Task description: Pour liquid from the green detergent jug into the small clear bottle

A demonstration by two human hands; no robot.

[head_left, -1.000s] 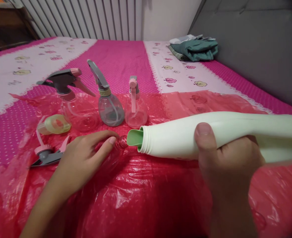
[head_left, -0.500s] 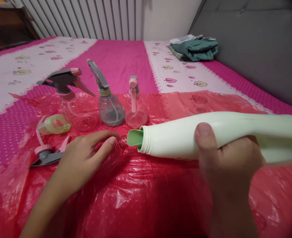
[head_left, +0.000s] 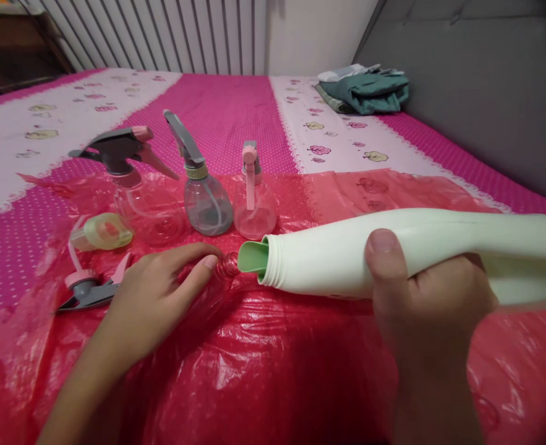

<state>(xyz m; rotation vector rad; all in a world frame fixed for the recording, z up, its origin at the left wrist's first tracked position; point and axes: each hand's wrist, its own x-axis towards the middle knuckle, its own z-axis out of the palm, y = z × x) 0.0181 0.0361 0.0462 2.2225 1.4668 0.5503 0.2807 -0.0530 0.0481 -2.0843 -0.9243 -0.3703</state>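
A big bed [head_left: 226,111] has a pink and white cover with little trees on it. A red sheet [head_left: 263,371] of shiny plastic lies on the bed. The pale jug [head_left: 328,253] is tipped on its side above the sheet, with its mouth facing left. Far back on the bed is a pile of clothes [head_left: 370,93]. The right hand [head_left: 430,296] is closed round the jug, with its thumb on the side. The left hand [head_left: 161,290] is half curled and holds the clear bottle [head_left: 210,295] near its neck; I can't see all its fingers. Behind stand a big sprayer [head_left: 147,213], a gray sprayer [head_left: 208,210] and a small sprayer [head_left: 255,219]. A loose spray top [head_left: 87,290] lies beside the left hand, near a yellow cap [head_left: 110,232]. The jug's green spout [head_left: 253,256] is right by the clear bottle's neck; I can't tell if they touch.
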